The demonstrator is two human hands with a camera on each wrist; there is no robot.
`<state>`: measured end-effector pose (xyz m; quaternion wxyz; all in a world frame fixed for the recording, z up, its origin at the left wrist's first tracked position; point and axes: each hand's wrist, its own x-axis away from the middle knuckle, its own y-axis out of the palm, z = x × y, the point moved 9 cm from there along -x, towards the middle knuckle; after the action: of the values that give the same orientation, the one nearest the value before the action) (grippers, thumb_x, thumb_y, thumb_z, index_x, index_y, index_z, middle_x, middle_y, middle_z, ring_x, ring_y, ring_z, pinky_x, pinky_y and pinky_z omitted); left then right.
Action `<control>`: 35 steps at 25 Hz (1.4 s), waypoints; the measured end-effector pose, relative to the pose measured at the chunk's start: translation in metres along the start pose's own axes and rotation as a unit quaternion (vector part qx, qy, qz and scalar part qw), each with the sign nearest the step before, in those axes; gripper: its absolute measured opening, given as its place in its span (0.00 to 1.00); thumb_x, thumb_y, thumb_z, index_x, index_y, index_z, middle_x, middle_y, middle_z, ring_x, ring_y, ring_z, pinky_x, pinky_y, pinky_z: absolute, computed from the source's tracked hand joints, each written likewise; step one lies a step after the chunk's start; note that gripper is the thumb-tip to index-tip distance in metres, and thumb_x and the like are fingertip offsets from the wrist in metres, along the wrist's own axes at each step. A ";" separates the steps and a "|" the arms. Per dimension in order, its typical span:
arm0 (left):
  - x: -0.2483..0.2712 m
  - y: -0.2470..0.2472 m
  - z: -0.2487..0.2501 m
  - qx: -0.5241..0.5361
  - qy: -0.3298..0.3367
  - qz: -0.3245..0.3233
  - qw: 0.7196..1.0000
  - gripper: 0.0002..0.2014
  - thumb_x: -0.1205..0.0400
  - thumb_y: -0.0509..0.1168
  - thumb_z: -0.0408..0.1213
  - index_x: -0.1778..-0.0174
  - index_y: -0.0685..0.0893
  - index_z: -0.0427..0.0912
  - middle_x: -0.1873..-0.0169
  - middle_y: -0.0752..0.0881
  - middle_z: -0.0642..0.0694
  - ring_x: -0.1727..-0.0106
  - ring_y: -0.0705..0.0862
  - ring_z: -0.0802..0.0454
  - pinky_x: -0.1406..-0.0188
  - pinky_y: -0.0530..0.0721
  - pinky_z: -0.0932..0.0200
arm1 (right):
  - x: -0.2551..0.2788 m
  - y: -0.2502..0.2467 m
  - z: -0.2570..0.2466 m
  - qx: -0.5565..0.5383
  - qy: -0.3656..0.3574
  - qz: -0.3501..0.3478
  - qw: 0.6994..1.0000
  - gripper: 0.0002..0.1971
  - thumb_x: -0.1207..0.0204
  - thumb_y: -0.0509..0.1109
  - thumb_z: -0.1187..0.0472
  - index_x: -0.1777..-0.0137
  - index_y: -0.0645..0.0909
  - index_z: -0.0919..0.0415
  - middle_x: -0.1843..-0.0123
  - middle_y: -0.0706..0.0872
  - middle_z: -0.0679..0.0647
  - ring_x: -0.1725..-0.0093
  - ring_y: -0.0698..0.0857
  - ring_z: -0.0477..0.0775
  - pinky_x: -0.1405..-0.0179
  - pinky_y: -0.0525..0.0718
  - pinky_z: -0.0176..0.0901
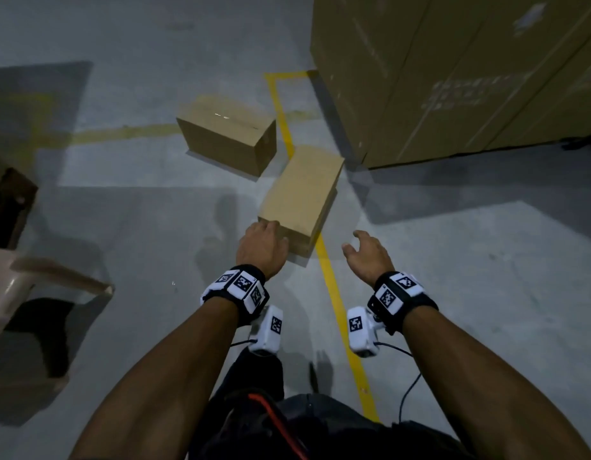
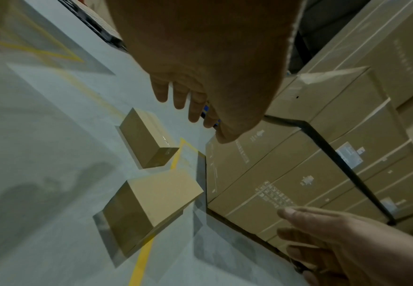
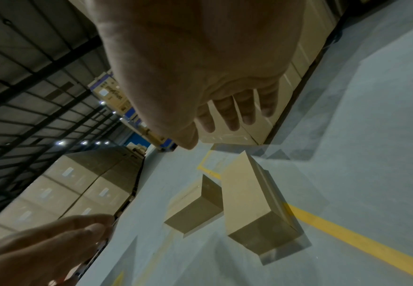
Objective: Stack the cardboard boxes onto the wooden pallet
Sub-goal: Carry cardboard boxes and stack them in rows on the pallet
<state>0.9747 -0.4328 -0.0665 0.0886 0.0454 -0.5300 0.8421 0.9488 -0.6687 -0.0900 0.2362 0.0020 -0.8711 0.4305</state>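
Cardboard, two small boxes (image 1: 302, 197) (image 1: 228, 137) on the floor, two hands (image 1: 262, 249) (image 1: 368, 257), fingers spread, holding nothing

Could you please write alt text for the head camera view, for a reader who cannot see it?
Two bare hands reach down toward the nearer cardboard box on a grey floor: the left hand overlaps its near corner, the right hand is open beside it. A second box lies beyond, near tall stacked cartons.
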 end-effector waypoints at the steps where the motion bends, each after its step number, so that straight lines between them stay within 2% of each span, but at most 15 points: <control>1: -0.033 -0.004 -0.004 0.003 0.010 -0.019 1.000 0.23 0.13 0.58 0.44 0.24 0.74 0.35 0.27 0.77 0.35 0.25 0.72 0.37 0.27 0.72 0.44 | -0.022 -0.001 -0.010 -0.007 0.017 0.005 1.000 0.28 0.13 0.60 0.47 0.16 0.65 0.56 0.18 0.69 0.62 0.20 0.70 0.67 0.24 0.70 0.56; 6: -0.161 -0.026 -0.003 -0.014 0.047 -0.063 0.997 0.24 0.13 0.59 0.43 0.23 0.74 0.35 0.26 0.77 0.34 0.25 0.72 0.37 0.27 0.72 0.46 | -0.103 -0.011 -0.041 -0.053 0.092 0.017 0.994 0.28 0.14 0.61 0.46 0.17 0.65 0.56 0.20 0.71 0.64 0.23 0.73 0.68 0.25 0.73 0.57; 12: -0.301 -0.002 0.012 -0.074 0.084 -0.143 0.983 0.25 0.13 0.59 0.44 0.21 0.72 0.36 0.24 0.74 0.35 0.23 0.71 0.37 0.25 0.71 0.45 | -0.212 -0.023 -0.035 -0.130 0.165 0.039 0.977 0.28 0.13 0.61 0.47 0.16 0.65 0.56 0.19 0.71 0.63 0.22 0.72 0.66 0.24 0.72 0.55; 17: -0.418 0.025 0.007 -0.126 0.074 -0.200 0.969 0.26 0.12 0.59 0.44 0.20 0.69 0.37 0.22 0.71 0.35 0.21 0.68 0.36 0.23 0.70 0.43 | -0.325 -0.013 -0.030 -0.171 0.208 0.002 0.963 0.28 0.13 0.62 0.49 0.16 0.64 0.56 0.18 0.70 0.62 0.23 0.73 0.67 0.26 0.74 0.55; 21: -0.490 0.041 -0.008 -0.136 0.044 -0.247 0.959 0.27 0.12 0.60 0.45 0.19 0.68 0.38 0.21 0.71 0.35 0.21 0.68 0.36 0.23 0.69 0.43 | -0.371 0.003 -0.030 -0.197 0.255 -0.022 0.947 0.29 0.14 0.62 0.49 0.16 0.64 0.57 0.19 0.71 0.63 0.22 0.73 0.66 0.26 0.72 0.53; 25: -0.566 0.083 -0.035 -0.093 -0.004 -0.284 0.954 0.27 0.13 0.61 0.44 0.19 0.68 0.37 0.23 0.71 0.32 0.24 0.72 0.33 0.25 0.71 0.45 | -0.415 0.037 -0.014 -0.200 0.298 -0.010 0.933 0.28 0.14 0.63 0.51 0.17 0.66 0.60 0.22 0.74 0.66 0.24 0.74 0.67 0.27 0.72 0.53; 28: -0.618 0.145 -0.080 -0.042 -0.055 -0.298 0.952 0.28 0.13 0.63 0.44 0.19 0.68 0.37 0.23 0.72 0.33 0.24 0.73 0.34 0.27 0.72 0.45 | -0.458 0.092 0.010 -0.215 0.351 -0.012 0.911 0.28 0.14 0.64 0.52 0.16 0.65 0.58 0.20 0.71 0.66 0.23 0.73 0.68 0.27 0.72 0.55; 32: -0.673 0.234 -0.144 0.036 -0.115 -0.307 0.944 0.31 0.15 0.67 0.46 0.19 0.68 0.38 0.22 0.72 0.36 0.23 0.72 0.37 0.24 0.71 0.44 | -0.502 0.179 0.046 -0.269 0.416 0.009 0.869 0.33 0.16 0.68 0.51 0.14 0.61 0.57 0.18 0.69 0.65 0.22 0.72 0.69 0.28 0.74 0.59; 35: -0.706 0.284 -0.176 0.089 -0.141 -0.288 0.943 0.36 0.18 0.71 0.48 0.18 0.65 0.40 0.21 0.71 0.39 0.23 0.72 0.40 0.24 0.72 0.45 | -0.523 0.226 0.069 -0.276 0.440 0.011 0.854 0.41 0.19 0.72 0.47 0.13 0.55 0.56 0.17 0.66 0.67 0.21 0.69 0.72 0.27 0.74 0.64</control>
<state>1.6137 -0.4653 -0.5143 0.2476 0.3220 -0.4243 0.8093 1.3388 -0.6828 -0.5109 0.5810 -0.2626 -0.7591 0.1309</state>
